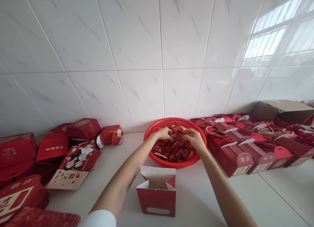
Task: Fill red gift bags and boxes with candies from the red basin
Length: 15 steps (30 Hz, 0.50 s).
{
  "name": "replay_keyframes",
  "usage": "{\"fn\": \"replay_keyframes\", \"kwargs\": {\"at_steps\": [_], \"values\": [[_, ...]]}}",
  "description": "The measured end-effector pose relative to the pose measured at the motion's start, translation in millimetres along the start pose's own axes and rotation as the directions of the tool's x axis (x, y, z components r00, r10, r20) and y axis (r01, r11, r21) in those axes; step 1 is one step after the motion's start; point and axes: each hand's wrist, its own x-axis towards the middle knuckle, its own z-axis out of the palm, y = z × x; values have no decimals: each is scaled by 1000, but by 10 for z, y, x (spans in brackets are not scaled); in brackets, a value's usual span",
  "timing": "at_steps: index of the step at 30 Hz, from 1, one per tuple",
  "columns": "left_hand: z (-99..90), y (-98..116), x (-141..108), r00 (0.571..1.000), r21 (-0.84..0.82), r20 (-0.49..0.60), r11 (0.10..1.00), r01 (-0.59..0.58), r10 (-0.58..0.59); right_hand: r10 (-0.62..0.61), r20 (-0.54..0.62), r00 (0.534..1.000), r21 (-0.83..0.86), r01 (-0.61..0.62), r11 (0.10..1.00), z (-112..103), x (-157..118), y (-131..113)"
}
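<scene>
A round red plastic basket (175, 164) full of small red-wrapped sweets (175, 148) stands against the tiled wall. Both hands reach into it. My left hand (165, 134) is at the left part of the pile, fingers curled down among the wrappers; what it holds, if anything, is hidden. On the right side of the pile my right hand (195, 138) has its fingers bent against the sweets, and its grip is too small to make out. Between my forearms, in front of the basket, an upright red box (158, 200) stands with its white-lined top open.
Several red gift boxes (55, 147) lie jumbled at the left, with a small tied pouch-like box (110, 135) beside them. Rows of handled red boxes (242, 151) fill the right, before a brown cardboard carton (284, 111). The tiled wall (137, 40) rises behind.
</scene>
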Motion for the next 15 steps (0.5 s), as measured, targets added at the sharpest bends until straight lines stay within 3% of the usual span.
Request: {"fn": "replay_keyframes", "kwargs": {"at_steps": [8, 15], "values": [[35, -75, 86, 995, -108, -8, 989, 100, -101, -32, 17, 999, -26, 33, 999, 0, 24, 37], [140, -94, 82, 994, -62, 39, 992, 106, -104, -18, 24, 1000, -27, 19, 999, -4, -14, -12]]}}
